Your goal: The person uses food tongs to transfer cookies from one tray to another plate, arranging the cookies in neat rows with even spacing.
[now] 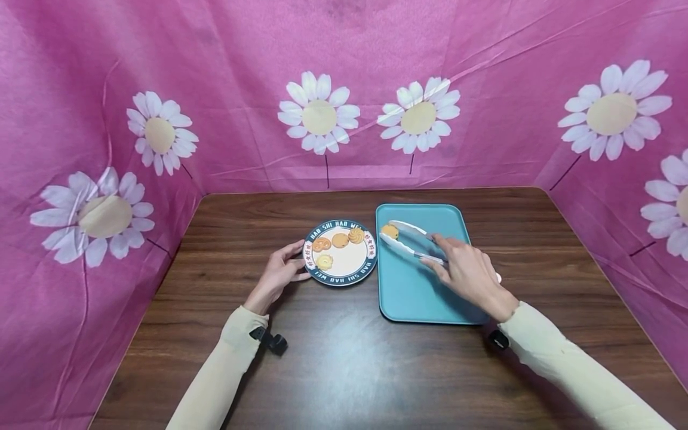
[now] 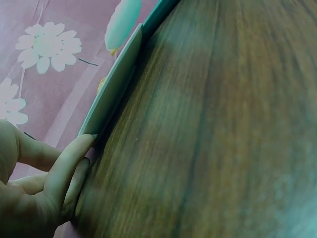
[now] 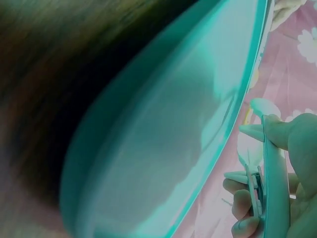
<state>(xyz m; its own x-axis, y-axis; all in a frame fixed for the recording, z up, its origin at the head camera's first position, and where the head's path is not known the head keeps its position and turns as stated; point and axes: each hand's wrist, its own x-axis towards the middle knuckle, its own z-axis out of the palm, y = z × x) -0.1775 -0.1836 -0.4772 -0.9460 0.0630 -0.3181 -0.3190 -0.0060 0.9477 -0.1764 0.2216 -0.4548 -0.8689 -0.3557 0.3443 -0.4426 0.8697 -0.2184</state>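
My left hand [image 1: 279,270] pinches the left rim of a round plate [image 1: 340,280] with a dark lettered border. On the plate lie several cookies, among them a pretzel-shaped one [image 1: 321,244], a round one [image 1: 340,240] and a swirled one [image 1: 356,236]. In my right hand [image 1: 469,270] I grip a pair of tongs [image 1: 411,227] above a blue-green tray [image 1: 416,297]. A golden cookie [image 1: 389,232] sits between the tong tips, near the tray's upper left. From the right wrist view, fingers wrap the tongs' handles [image 3: 275,183].
Plate and tray stand side by side on a dark wooden table [image 1: 333,346], the plate's right rim close to the tray's left edge. A pink cloth [image 1: 236,107] with white daisies hangs behind and along both sides of the table.
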